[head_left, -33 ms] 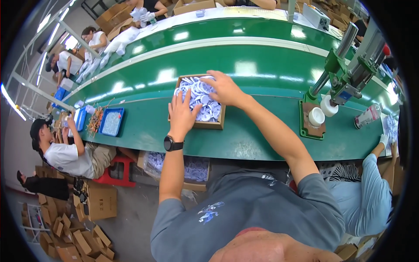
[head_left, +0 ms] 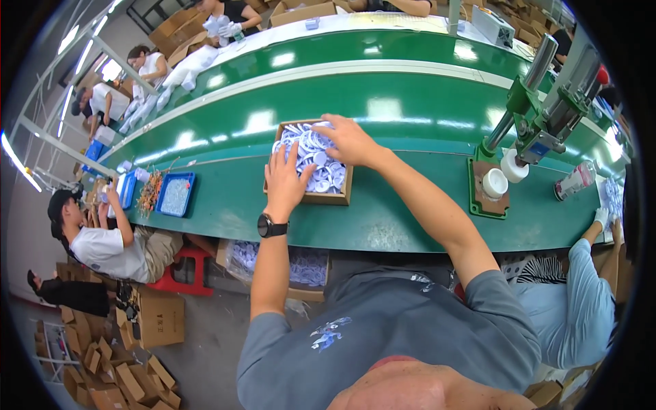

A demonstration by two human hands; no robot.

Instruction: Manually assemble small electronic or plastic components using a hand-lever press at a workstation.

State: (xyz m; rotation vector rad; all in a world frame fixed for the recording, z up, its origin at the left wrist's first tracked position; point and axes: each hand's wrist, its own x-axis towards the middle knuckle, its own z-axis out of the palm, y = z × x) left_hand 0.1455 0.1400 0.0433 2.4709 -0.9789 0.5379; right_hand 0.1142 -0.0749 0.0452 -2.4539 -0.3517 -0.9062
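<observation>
— Head view: where do the hands sit?
— Both are in the cardboard box [head_left: 326, 197] of white round pieces [head_left: 320, 171] at frame centre, on the green tabletop [head_left: 410, 205]. Left hand [head_left: 285, 183], grip spread flat over the pieces; right hand [head_left: 350, 140] lies on them at the box's upper edge, whether pinching I cannot tell.
— Nearby?
— A press [head_left: 540, 116], upper right.

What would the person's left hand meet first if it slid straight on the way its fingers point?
The left hand points away from the person, its fingers already over the cardboard box. It would probably meet the white round pieces piled inside first, though its height above them is unclear.
</observation>
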